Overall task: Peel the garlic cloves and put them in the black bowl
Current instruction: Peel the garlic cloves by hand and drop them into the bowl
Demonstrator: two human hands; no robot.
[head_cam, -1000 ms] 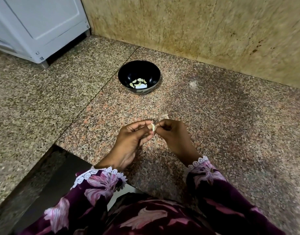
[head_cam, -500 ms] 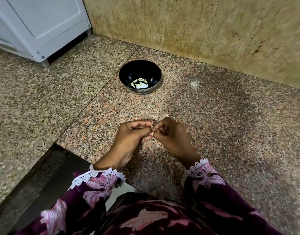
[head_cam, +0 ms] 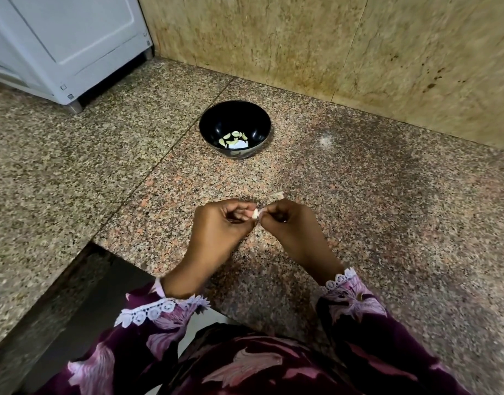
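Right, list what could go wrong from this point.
1. The garlic clove is small and pinched between the left hand and right hand; it may slip onto the granite counter.
2. The black bowl stands apart, beyond the hands, so a tossed clove might miss it.

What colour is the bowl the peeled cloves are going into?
Glossy black, inside and out; the black bowl shows best in the head view, the only one.

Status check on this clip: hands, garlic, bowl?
Left hand and right hand both pinch one garlic clove, peeling. Black bowl ahead holds peeled cloves. Nothing between hands and bowl.
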